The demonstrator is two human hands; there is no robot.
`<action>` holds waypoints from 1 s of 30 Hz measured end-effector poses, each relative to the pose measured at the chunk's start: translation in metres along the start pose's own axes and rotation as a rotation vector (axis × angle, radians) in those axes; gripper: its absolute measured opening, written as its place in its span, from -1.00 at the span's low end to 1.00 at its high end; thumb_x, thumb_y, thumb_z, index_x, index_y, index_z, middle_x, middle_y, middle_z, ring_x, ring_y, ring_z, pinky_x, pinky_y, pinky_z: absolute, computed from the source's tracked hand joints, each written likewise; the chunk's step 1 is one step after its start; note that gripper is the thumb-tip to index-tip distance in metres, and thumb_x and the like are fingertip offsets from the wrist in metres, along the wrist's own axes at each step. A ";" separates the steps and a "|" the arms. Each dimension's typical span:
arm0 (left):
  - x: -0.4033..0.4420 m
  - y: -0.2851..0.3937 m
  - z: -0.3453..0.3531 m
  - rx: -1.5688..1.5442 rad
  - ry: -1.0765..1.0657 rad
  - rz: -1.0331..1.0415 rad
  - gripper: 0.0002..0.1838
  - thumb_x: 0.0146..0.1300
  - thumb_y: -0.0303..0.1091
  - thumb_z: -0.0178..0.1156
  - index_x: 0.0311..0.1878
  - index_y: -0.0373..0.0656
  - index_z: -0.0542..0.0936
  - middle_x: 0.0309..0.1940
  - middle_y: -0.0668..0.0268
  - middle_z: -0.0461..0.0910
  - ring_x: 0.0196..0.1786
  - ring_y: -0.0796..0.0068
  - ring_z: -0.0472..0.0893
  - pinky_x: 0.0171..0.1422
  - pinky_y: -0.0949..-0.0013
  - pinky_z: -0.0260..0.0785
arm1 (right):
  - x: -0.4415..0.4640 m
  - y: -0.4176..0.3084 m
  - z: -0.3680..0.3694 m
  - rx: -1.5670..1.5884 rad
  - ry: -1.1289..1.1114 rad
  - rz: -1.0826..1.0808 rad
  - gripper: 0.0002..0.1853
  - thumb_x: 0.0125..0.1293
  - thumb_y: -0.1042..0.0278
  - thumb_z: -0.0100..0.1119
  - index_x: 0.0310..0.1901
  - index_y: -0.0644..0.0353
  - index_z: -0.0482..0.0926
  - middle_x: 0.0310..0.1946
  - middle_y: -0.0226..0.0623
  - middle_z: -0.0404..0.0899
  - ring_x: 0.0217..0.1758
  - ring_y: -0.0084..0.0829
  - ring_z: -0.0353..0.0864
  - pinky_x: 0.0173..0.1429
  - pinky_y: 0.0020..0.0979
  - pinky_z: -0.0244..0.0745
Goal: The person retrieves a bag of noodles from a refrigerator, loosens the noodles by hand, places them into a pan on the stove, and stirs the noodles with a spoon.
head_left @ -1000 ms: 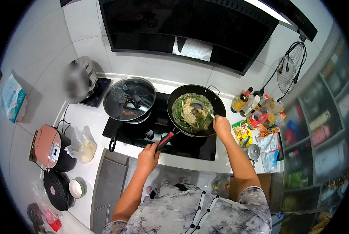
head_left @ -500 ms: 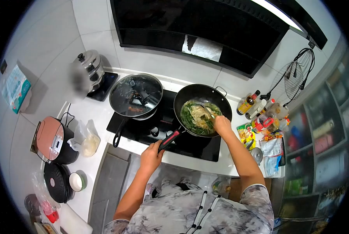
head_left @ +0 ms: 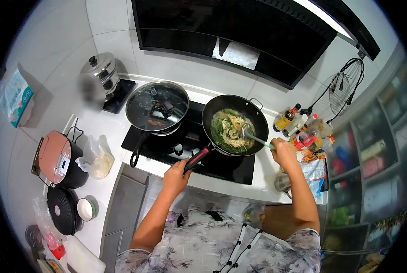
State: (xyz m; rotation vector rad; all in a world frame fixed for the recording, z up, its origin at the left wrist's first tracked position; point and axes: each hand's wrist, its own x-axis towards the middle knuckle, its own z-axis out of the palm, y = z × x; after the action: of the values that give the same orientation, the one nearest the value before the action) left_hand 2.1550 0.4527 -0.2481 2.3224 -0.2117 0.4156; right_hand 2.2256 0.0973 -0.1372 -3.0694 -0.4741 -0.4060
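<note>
On the right side of the cooktop (head_left: pixel 192 141) sits a black wok (head_left: pixel 259 119), holding leafy greens and pale strands (head_left: pixel 233 129) in some liquid. My left hand (head_left: pixel 175 176) is wrapped round the wok's black-and-red handle (head_left: pixel 198 158). Over the wok's right rim, my right hand (head_left: pixel 284 152) grips a long-handled cooking utensil (head_left: pixel 261 142) with a grey shaft and pale green grip. Its head lies among the food, so its exact shape is unclear. A lidded black pan (head_left: pixel 158 107) stands on the left side of the cooktop, its handle towards me.
Bottles (head_left: pixel 286 117) and food packets (head_left: pixel 313 170) crowd the right counter, beside a metal container (head_left: pixel 282 183) near my right forearm. On the left are a rice cooker (head_left: pixel 58 157), a plastic bag (head_left: pixel 99 161), a bowl (head_left: pixel 86 209) and a steel pot (head_left: pixel 102 73). A range hood (head_left: pixel 230 27) hangs above.
My right hand has moved right and down, away from the food, drawing the utensil with it, so more of its shaft shows. The pale strands are shifted. My left hand keeps its hold.
</note>
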 end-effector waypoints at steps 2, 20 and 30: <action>0.000 0.000 -0.001 -0.005 -0.021 -0.019 -0.59 0.02 -0.40 0.27 0.00 -0.15 0.48 -0.26 0.12 0.57 -0.24 0.07 0.58 -0.21 0.19 0.42 | -0.005 -0.007 -0.005 -0.249 -0.167 -0.079 -0.82 -0.08 0.46 0.19 -0.36 0.17 0.52 -0.42 -0.16 0.51 -0.40 -0.13 0.59 -0.37 -0.18 0.47; -0.005 0.002 -0.002 -0.035 -0.001 -0.079 -0.58 0.01 -0.39 0.27 0.00 -0.14 0.48 -0.27 0.14 0.57 -0.26 0.09 0.58 -0.22 0.21 0.43 | 0.064 -0.014 0.118 -0.212 -0.056 0.034 -0.87 0.08 0.43 0.02 -0.31 0.18 0.52 -0.46 -0.11 0.55 -0.42 -0.17 0.62 -0.36 -0.23 0.53; -0.004 -0.001 0.001 -0.032 -0.009 -0.070 -0.59 0.01 -0.38 0.27 -0.01 -0.13 0.48 -0.28 0.15 0.58 -0.27 0.09 0.59 -0.24 0.21 0.43 | 0.048 0.023 0.092 -0.058 -0.136 0.140 -0.86 0.02 0.40 0.12 -0.37 0.25 0.49 -0.49 0.01 0.57 -0.34 -0.04 0.60 -0.24 -0.13 0.51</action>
State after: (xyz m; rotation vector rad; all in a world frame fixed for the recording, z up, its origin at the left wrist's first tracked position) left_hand 2.1521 0.4525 -0.2505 2.2934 -0.1395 0.3639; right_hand 2.2996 0.0943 -0.2131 -3.1741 -0.2511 -0.2121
